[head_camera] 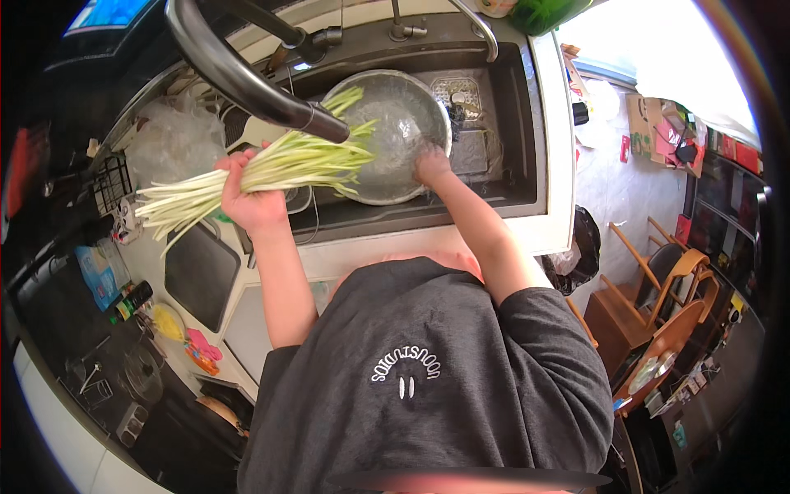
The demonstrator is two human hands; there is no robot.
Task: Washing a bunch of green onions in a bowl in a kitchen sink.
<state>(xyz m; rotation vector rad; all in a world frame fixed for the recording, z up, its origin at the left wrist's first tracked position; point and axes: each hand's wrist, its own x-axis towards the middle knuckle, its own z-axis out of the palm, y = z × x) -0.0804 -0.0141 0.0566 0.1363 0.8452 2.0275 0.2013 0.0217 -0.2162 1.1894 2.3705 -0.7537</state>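
Observation:
My left hand [252,199] grips a thick bundle of long, thin green vegetable stalks [308,159], pale at the left end and greener at the right. The green ends reach over the left rim of a round metal basin [395,148] that holds water and stands in the dark sink [518,142]. Inside the basin's right side is my right hand [432,165], its fingers at the water and partly hidden, so whether they hold anything is unclear. A curved dark metal faucet [259,74] passes above the bundle, its spout end close over the stalks.
A metal strainer [458,99] covers the drain right of the basin. Clear plastic bags [176,136] lie left of the sink, with a dark cutting board [202,272] nearer me. A smaller curved tap [484,34] reaches over the sink's back edge. Wooden chairs [669,278] stand to the right.

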